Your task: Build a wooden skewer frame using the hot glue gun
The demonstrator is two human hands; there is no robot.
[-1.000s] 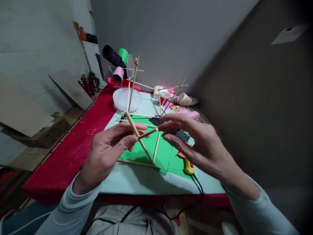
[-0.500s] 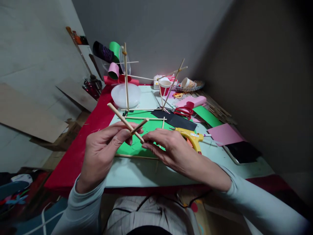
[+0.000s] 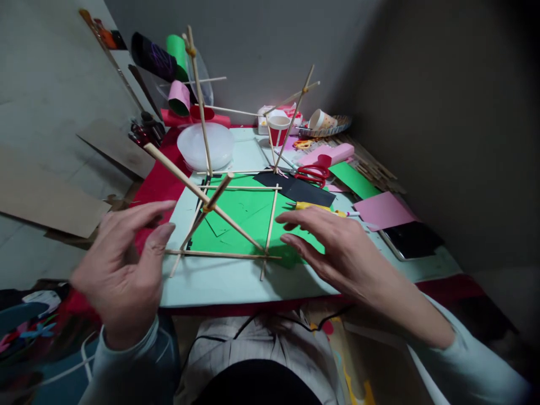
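Two wooden sticks (image 3: 175, 173) cross near the front of the table, bound where they meet by a yellowish tie (image 3: 207, 208), and lean upright with their lower ends at the front stick (image 3: 223, 255) of a square base frame. My left hand (image 3: 126, 270) is just left of them, thumb and fingers apart, touching nothing. On the other side, my right hand (image 3: 341, 250) hovers over the green sheet (image 3: 248, 219) with its fingers parted and nothing in them. It partly hides a yellow glue gun (image 3: 312, 206). Two more tied stick pairs stand at the back, one including a tall stick (image 3: 201, 112).
Red-handled scissors (image 3: 314, 175), black paper (image 3: 295, 188) and a pink sheet (image 3: 386, 211) lie to the right. A phone-like dark slab (image 3: 411, 250) is near the right edge. Behind stand a red paper cup (image 3: 279, 130) and a whitish plastic bowl (image 3: 205, 147).
Both hands have let go of the crossed sticks and moved apart, left hand leftward, right hand rightward. The crossed sticks now stand unsupported by hands. The camera view has shifted.
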